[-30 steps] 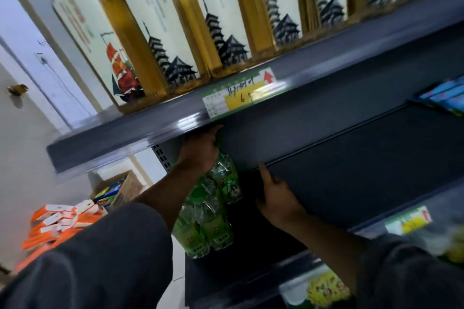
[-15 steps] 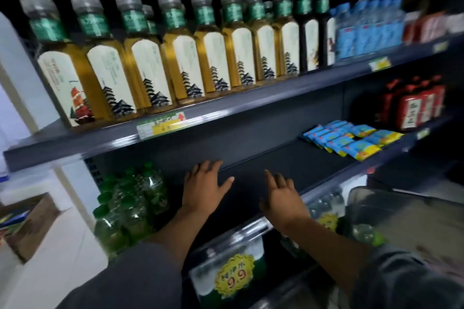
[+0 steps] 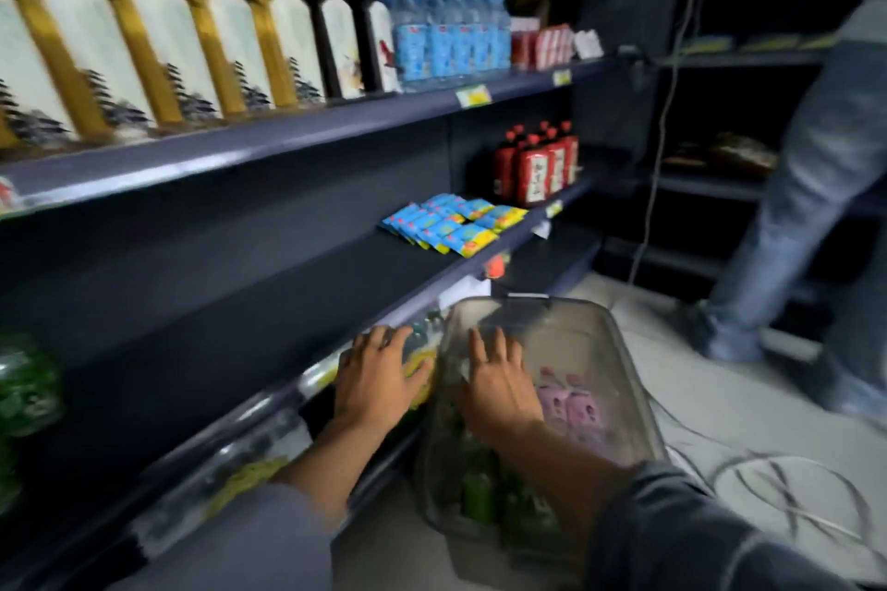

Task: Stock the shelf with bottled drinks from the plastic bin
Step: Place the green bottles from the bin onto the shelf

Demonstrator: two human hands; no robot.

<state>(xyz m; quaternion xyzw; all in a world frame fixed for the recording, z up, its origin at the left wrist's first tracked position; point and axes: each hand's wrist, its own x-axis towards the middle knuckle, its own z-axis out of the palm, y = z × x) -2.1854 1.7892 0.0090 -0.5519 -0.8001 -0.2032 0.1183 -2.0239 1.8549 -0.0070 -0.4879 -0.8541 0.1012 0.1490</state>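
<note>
A clear plastic bin point(image 3: 619, 350) stands on the floor at the foot of the dark shelf point(image 3: 230, 283). Green-capped bottled drinks point(image 3: 477, 489) and pink-labelled ones point(image 3: 571, 403) lie inside it. My right hand point(image 3: 497, 382) hovers over the bin's left side, fingers spread, holding nothing. My left hand point(image 3: 379, 374) is beside it, over the shelf's front edge just left of the bin, also spread and empty. Green bottles point(image 3: 26, 384) stocked on the middle shelf show at the far left edge.
Tall amber bottles point(image 3: 158, 43) and blue water bottles point(image 3: 446, 34) fill the upper shelf. Blue and yellow packets point(image 3: 451, 226) and red bottles point(image 3: 537, 163) sit further right on the middle shelf. Another person's legs point(image 3: 806, 206) stand at right; cables point(image 3: 787, 480) lie on the floor.
Both hands have left the green bottles on the shelf and dropped to the right, down to the bin. The view has swung right and downward.
</note>
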